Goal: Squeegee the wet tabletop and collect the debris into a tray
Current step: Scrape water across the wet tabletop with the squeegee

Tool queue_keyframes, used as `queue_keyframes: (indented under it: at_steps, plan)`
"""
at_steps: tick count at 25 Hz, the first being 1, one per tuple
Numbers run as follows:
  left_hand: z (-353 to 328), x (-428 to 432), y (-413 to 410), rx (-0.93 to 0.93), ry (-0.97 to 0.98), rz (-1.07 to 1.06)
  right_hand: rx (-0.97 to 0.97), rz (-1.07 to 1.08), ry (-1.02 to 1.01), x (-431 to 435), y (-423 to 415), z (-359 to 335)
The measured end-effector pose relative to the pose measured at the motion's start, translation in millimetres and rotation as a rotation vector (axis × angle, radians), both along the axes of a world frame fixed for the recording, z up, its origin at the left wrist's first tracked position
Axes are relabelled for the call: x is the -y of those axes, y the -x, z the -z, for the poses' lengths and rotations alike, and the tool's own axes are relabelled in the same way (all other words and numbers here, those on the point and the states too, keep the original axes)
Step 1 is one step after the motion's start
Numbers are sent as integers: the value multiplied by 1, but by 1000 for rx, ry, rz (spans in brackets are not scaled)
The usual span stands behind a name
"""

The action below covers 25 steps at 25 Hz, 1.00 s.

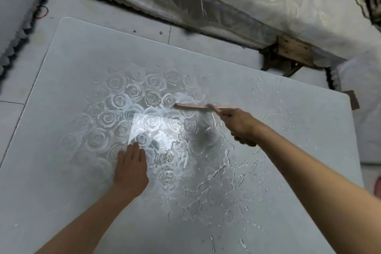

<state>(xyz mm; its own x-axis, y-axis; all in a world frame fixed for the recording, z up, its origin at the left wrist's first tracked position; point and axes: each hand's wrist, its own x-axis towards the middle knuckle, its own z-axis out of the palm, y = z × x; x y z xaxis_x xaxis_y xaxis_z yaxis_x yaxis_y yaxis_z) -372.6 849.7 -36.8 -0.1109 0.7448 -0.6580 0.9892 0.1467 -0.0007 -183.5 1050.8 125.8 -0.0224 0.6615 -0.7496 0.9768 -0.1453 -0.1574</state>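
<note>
A pale grey tabletop [68, 181] with a white rose pattern at its middle fills most of the view. Water [208, 173] lies pooled and streaked over its centre and right half, with small white bits of debris among the drops. My right hand [240, 127] grips the handle of a pink squeegee [198, 106], whose blade lies across the table just beyond the puddle. My left hand [131, 168] rests flat on the wet rose pattern with its fingers straight. No tray is in view.
A bed with a sheer patterned cover [226, 2] runs along the far side. A wooden stool [292, 52] stands by the table's far right corner. Tiled floor [115, 20] shows beyond the far edge, and a white cushion [16, 10] sits at the upper left.
</note>
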Motion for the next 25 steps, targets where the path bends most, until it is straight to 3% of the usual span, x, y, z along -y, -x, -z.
queue_keyframes:
  at_steps: [6,9,15,19,25]
  plan:
    - [0,-1,-5,-21,75,4,-77,6,51,115,-29,0]
    - [-2,-6,-8,-10,103,-25,-93,49,100,115,-39,-9]
    - [2,1,-4,14,41,-24,-86,265,-21,94,-57,9]
    - [0,6,-1,73,-9,-85,-98,212,40,148,-60,11]
    - [-25,18,-26,155,-130,-233,-175,5,-22,145,-94,-30]
